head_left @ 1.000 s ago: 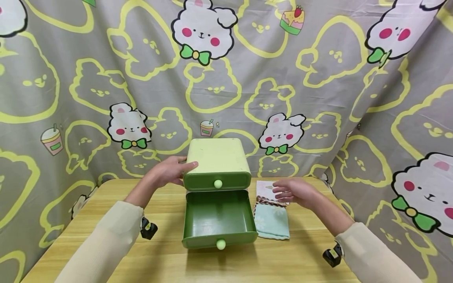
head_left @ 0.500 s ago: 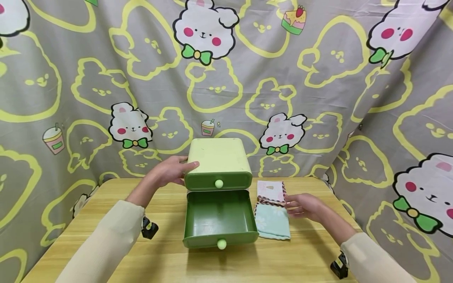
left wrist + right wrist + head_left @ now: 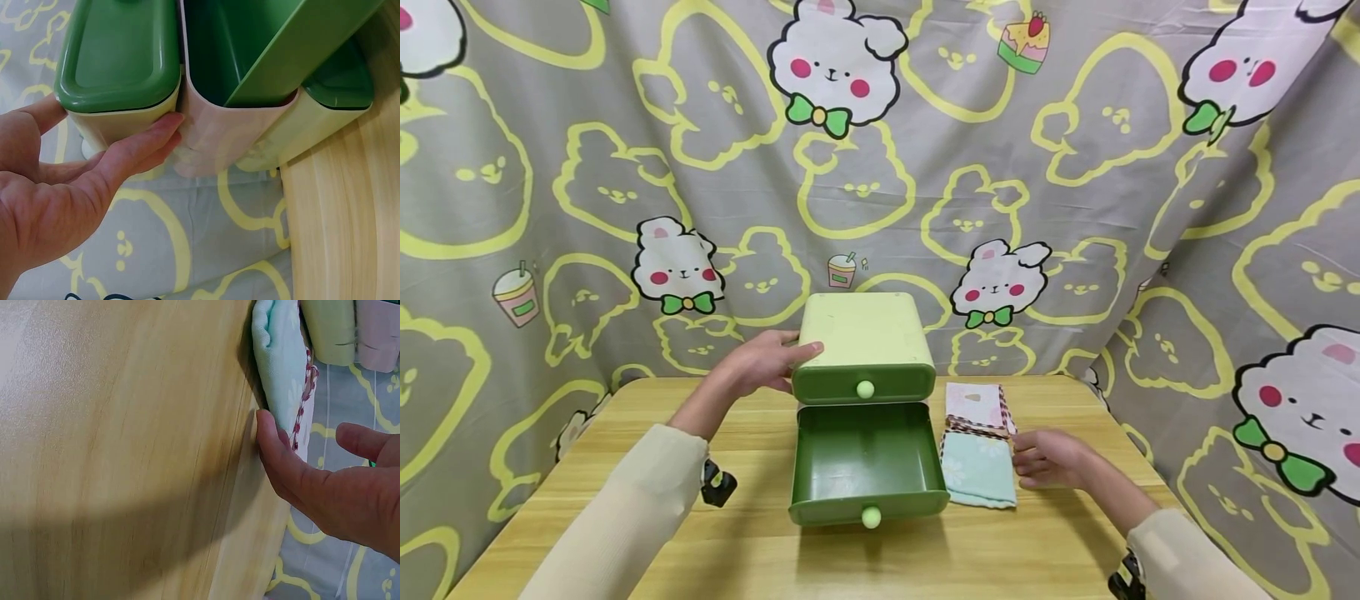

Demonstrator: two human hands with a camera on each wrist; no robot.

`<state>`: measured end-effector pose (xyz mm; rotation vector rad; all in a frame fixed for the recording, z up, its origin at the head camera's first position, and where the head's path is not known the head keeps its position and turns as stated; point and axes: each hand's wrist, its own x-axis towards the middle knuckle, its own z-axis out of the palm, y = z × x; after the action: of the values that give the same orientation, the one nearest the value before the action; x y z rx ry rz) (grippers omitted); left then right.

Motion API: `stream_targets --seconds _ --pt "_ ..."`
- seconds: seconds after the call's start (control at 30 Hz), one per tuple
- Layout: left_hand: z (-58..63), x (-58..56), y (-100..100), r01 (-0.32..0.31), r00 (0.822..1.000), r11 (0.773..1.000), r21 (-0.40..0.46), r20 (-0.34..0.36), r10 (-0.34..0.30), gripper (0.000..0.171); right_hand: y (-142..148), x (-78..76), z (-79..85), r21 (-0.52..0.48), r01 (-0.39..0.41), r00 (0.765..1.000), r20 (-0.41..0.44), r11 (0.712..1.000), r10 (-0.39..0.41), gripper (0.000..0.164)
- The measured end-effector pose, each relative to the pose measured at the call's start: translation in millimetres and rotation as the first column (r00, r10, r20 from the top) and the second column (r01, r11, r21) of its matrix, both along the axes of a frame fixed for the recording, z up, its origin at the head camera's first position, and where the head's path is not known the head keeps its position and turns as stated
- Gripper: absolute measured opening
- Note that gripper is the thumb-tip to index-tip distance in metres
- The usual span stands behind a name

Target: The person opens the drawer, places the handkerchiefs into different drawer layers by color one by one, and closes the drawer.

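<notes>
A small drawer unit (image 3: 863,329) with a pale yellow top and green fronts stands mid-table. Its middle drawer (image 3: 868,462) is pulled out, with nothing seen inside. My left hand (image 3: 763,362) rests on its upper left corner, thumb on top; in the left wrist view its long fingers (image 3: 134,147) lie nearly straight against the side. To the right lie folded cloths: a mint green cloth (image 3: 977,471) in front and a white and pink cloth (image 3: 973,402) with braided edging behind. Beside the mint cloth, my right hand (image 3: 1054,458) has relaxed fingers, fingertips at its edge.
The wooden table (image 3: 752,542) runs up to a patterned curtain (image 3: 865,183) behind it. The top drawer (image 3: 891,385) is closed. A lower green drawer front (image 3: 344,78) shows beneath the pulled-out one.
My right hand has moved from above the white and pink cloth, right and toward me, to the mint cloth's right edge. My left hand stays on the drawer unit.
</notes>
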<state>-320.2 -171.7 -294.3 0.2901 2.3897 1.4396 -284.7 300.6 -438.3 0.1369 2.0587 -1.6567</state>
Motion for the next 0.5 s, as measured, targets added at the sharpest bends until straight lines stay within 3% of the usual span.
stream_targets --seconds 0.2,0.5 --pt "-1.0 -0.9 -0.9 -0.006 1.0 1.0 0.005 0.008 0.006 0.078 0.5 -9.1 -13.3 -0.034 0.017 0.999 0.033 0.999 -0.016 0.052" --pt "-1.9 -1.9 -0.7 0.001 1.0 1.0 -0.003 -0.005 -0.001 0.079 -19.2 0.0 -9.3 -0.032 0.084 0.996 0.044 0.996 -0.082 0.049"
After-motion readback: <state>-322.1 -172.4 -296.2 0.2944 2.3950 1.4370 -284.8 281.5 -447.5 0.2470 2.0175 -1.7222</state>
